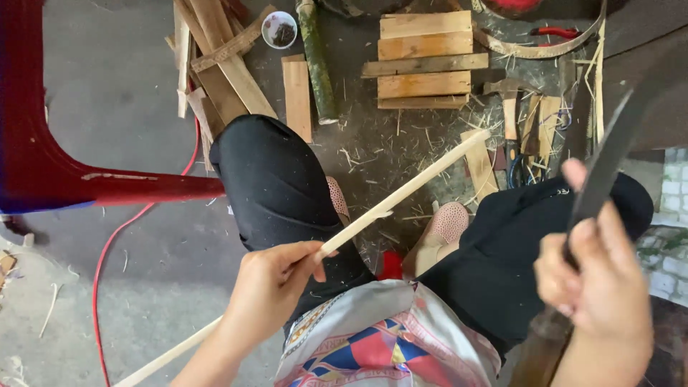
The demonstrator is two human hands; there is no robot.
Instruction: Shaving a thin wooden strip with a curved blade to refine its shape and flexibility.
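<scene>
Nearest to me, my right hand is wrapped tight around the wooden handle of a dark curved blade, which rises up and away to the far right, its tip well clear of everything else. My left hand is a little farther left, thumb and fingers pinched closed on a long pale bamboo strip.

The strip's long axis runs diagonally: its near end passes under my left wrist toward the lower left, and its far end points up and right, over the gap between my knees, ending near the far wood scraps. So the free length lies ahead and to the right of my left grip, slanting toward the blade's side, yet blade and strip are well apart, not touching.

Beyond my knees lie stacked wooden slats and a green bamboo pole on the littered floor.
</scene>
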